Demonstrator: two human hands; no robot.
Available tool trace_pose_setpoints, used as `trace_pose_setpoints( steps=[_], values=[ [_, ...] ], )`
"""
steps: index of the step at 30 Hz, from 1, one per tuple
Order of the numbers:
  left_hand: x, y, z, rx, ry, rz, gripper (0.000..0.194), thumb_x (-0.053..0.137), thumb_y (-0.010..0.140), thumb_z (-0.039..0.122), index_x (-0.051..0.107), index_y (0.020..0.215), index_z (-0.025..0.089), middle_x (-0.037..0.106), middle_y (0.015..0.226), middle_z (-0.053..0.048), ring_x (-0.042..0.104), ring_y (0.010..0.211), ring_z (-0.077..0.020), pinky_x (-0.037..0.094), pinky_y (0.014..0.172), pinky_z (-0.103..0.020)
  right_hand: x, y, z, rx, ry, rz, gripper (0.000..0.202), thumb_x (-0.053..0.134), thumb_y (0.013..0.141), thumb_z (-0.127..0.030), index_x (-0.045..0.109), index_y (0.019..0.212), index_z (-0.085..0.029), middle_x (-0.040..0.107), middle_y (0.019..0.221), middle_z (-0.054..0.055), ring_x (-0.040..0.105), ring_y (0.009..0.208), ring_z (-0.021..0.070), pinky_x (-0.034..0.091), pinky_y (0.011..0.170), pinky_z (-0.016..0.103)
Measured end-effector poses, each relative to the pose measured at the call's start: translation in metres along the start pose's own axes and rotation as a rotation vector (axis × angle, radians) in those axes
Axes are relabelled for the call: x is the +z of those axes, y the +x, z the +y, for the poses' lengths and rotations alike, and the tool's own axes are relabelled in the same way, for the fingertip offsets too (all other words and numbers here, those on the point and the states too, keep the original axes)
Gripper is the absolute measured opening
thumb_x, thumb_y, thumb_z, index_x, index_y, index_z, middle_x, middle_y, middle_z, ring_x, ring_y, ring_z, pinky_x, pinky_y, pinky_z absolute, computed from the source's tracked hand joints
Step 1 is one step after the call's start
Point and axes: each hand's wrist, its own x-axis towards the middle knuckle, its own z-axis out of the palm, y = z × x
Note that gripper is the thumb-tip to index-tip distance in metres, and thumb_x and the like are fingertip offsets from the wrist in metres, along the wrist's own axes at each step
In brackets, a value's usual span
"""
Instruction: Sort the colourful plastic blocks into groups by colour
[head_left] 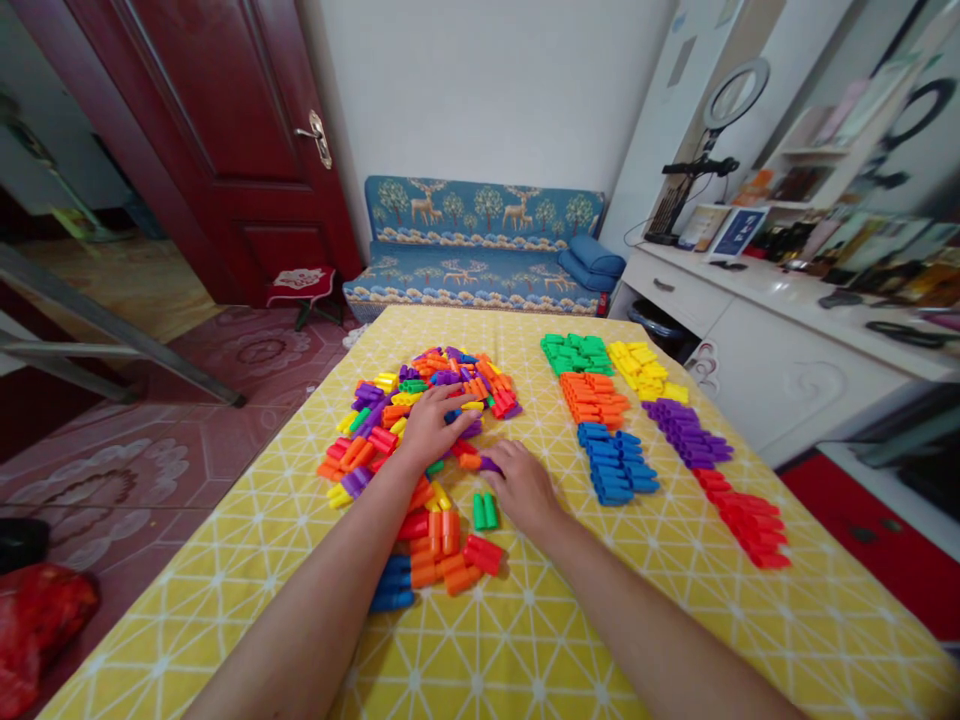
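Observation:
My left hand (437, 425) lies over a mixed pile of small bullet-shaped plastic blocks (367, 450), its fingers stretched out and apart. At the pile's right edge, my right hand (523, 482) has its fingers closed around a purple plastic block (489, 465); the palm hides part of the grip. An orange block (469, 461) touches the purple one's left end. Just below the right hand sits a pair of green blocks (485, 511). Nearer me are orange blocks (444, 533), red blocks (484, 554) and blue blocks (393, 584), partly behind my left forearm.
Sorted groups line the table's right: green (576, 354), orange (592, 398), blue (613, 462), yellow (645, 370), purple (686, 432) and red (746, 518). A patterned yellow cloth (525, 640) covers the table. Beyond stands a blue sofa (480, 265); a white dresser (795, 330) is at right.

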Motion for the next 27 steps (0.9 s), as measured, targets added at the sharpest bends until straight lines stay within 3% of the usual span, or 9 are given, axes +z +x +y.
trace_pose_setpoints(
  steps=[4,7,9,13,17,20,24,27],
  values=[
    [-0.012,-0.001,0.007,0.031,-0.314,0.098,0.029,0.056,0.09,0.041,0.076,0.094,0.02,0.072,0.109,-0.008,0.063,0.106,-0.0234,0.046,0.1,-0.04,0.013,0.003,0.015,0.216,0.43,0.222,0.026,0.06,0.082,-0.03,0.059,0.106,-0.02,0.069,0.093,0.003,0.063,0.081,0.0179,0.048,0.076,0.031],
    [-0.018,-0.002,0.012,0.048,-0.476,-0.075,0.031,0.065,0.083,0.042,0.075,0.095,0.015,0.075,0.094,-0.009,0.068,0.09,-0.0225,0.052,0.086,-0.035,0.016,0.004,0.021,0.254,0.663,0.275,0.027,0.064,0.078,-0.033,0.058,0.101,-0.019,0.069,0.088,0.002,0.064,0.078,0.0171,0.048,0.072,0.028],
    [-0.018,-0.003,0.016,0.063,-0.508,-0.218,0.038,0.071,0.078,0.042,0.073,0.104,0.014,0.075,0.096,-0.009,0.068,0.088,-0.0228,0.053,0.082,-0.033,0.017,0.006,0.021,0.259,0.74,0.277,0.027,0.064,0.079,-0.035,0.058,0.1,-0.019,0.07,0.088,0.003,0.064,0.078,0.0169,0.048,0.071,0.028],
    [-0.013,-0.002,0.023,0.081,-0.448,-0.31,0.04,0.069,0.079,0.038,0.07,0.112,0.016,0.075,0.101,-0.008,0.068,0.088,-0.0227,0.052,0.079,-0.032,0.015,0.006,0.02,0.263,0.782,0.28,0.026,0.063,0.079,-0.035,0.06,0.099,-0.019,0.069,0.086,0.002,0.063,0.077,0.0167,0.048,0.071,0.028],
    [-0.015,0.001,0.019,0.003,-0.336,-0.174,0.03,0.062,0.083,0.03,0.072,0.107,0.015,0.074,0.088,-0.007,0.068,0.08,-0.0209,0.052,0.075,-0.031,0.011,0.004,0.019,0.247,0.716,0.289,0.022,0.058,0.081,-0.034,0.061,0.097,-0.019,0.068,0.085,0.002,0.063,0.077,0.0168,0.049,0.071,0.028],
    [-0.02,0.001,0.004,-0.01,-0.168,-0.032,0.025,0.057,0.085,0.027,0.073,0.103,0.018,0.072,0.096,-0.007,0.065,0.091,-0.0227,0.05,0.086,-0.037,0.008,0.001,0.018,0.264,0.484,0.298,0.018,0.054,0.084,-0.03,0.064,0.094,-0.02,0.068,0.083,0.002,0.062,0.077,0.0171,0.049,0.073,0.03],
    [-0.016,-0.004,-0.012,0.068,0.157,-0.008,0.034,0.057,0.086,0.031,0.067,0.118,0.025,0.058,0.126,-0.009,0.051,0.119,-0.0291,0.042,0.101,-0.047,0.004,-0.002,0.009,0.174,0.049,0.303,0.019,0.058,0.081,-0.02,0.069,0.096,-0.022,0.067,0.097,0.006,0.057,0.097,0.022,0.045,0.088,0.036],
    [-0.008,-0.007,-0.013,0.071,0.272,-0.025,0.041,0.056,0.086,0.032,0.061,0.127,0.027,0.055,0.13,-0.009,0.049,0.121,-0.0294,0.042,0.101,-0.048,0.0,-0.004,0.002,0.121,-0.106,0.276,0.028,0.063,0.081,-0.023,0.067,0.109,-0.024,0.063,0.106,0.007,0.053,0.103,0.0243,0.045,0.091,0.037]
  ],
)
